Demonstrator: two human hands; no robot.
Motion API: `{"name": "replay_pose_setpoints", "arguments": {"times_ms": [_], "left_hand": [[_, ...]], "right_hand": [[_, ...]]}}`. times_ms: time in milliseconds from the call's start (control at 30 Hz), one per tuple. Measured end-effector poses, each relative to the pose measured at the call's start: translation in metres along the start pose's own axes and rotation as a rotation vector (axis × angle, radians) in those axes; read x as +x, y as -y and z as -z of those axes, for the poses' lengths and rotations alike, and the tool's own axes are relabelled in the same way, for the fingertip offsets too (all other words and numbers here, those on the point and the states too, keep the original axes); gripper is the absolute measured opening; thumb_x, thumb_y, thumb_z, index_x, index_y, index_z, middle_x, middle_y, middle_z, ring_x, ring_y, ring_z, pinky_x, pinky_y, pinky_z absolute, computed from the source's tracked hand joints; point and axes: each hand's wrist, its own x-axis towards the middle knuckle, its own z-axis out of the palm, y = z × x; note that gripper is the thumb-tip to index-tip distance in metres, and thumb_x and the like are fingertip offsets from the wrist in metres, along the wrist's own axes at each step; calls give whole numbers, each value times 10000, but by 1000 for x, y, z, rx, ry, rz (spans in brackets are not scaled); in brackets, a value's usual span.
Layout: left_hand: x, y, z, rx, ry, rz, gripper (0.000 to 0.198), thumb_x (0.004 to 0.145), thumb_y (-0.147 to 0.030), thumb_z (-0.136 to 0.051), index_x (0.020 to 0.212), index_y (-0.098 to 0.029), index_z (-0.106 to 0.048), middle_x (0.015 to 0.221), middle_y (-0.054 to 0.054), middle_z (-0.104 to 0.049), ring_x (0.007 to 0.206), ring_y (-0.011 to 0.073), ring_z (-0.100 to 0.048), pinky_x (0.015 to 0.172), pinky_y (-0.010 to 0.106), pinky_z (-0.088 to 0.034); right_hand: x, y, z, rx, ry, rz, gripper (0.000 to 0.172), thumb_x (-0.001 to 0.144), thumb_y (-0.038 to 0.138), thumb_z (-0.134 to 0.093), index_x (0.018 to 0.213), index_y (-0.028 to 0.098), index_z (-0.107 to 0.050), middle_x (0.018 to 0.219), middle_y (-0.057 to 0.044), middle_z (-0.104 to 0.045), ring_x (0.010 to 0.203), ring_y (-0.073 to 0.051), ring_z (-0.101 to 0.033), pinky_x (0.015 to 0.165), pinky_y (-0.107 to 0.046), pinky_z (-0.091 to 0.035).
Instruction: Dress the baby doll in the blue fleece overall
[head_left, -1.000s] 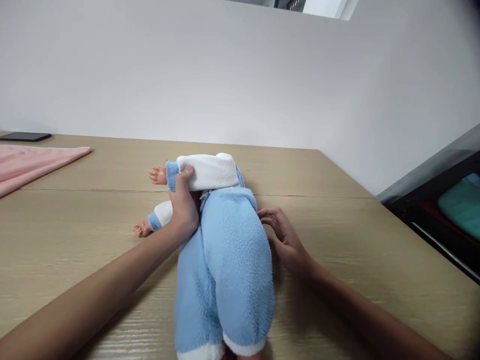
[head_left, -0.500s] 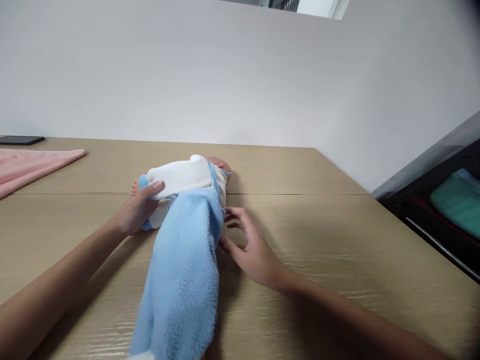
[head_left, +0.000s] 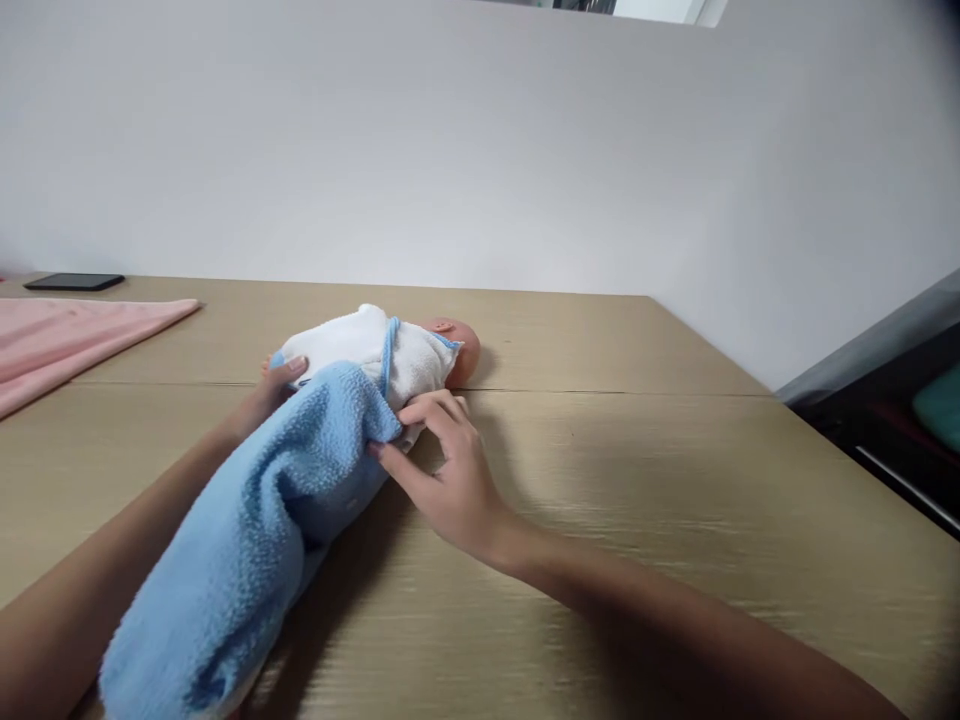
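A baby doll [head_left: 457, 345] in a white top [head_left: 352, 345] with blue trim lies on its side on the wooden table [head_left: 637, 460], head toward the wall. Its light blue fleece trousers [head_left: 255, 520] stretch toward me, over my left forearm. My left hand [head_left: 266, 395] reaches behind the doll and holds its sleeve end; only a few fingers show. My right hand [head_left: 442, 475] is closed in a pinch on the trousers' waistband at the doll's front.
A pink cloth [head_left: 67, 335] lies at the table's far left, with a dark phone [head_left: 73, 282] behind it by the white wall. At the right stands a dark shelf [head_left: 885, 420] holding a teal folded cloth [head_left: 941, 405].
The doll has rolled from its front onto its side, so its head now shows. My right hand has moved from the table beside it onto the trousers' waistband, and the trouser legs swung left.
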Motion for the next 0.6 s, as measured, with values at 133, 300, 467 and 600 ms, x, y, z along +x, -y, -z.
{"name": "replay_pose_setpoints", "arguments": {"times_ms": [133,300,467,600], "left_hand": [[12,4,11,-42,-30,8,443,829,-552,-899,901,-226,-607,562,-68,-653,740,262,-747,750,353,-666],[19,-3,24,-86,-69,115,403,808,-474,-916,882,-224,-608,576,-73,-690,459,165,-620,432,255,-548],[22,-6,28,-154,-85,179,219,789,-305,-843,906,-245,-669,543,-63,-707,410,195,-630,346,262,-524],[19,-7,24,-227,-40,205,309,856,-266,-798,1159,-245,-741,533,-72,-696,533,258,-741,420,299,-602]], "right_hand": [[3,-1,-6,87,-9,-30,151,994,318,-717,997,276,-572,990,-10,-646,987,-232,-609,947,-424,-497],[10,-10,-3,330,103,-171,227,1036,416,-670,1001,281,-491,847,45,-552,748,-167,-532,732,-349,-458],[11,-15,-5,316,44,-163,228,1007,399,-718,1015,271,-530,943,14,-610,869,-179,-624,826,-367,-523],[-6,-13,-9,131,-66,-155,239,968,366,-768,1084,272,-581,1090,-29,-622,990,-210,-632,953,-421,-545]]}}
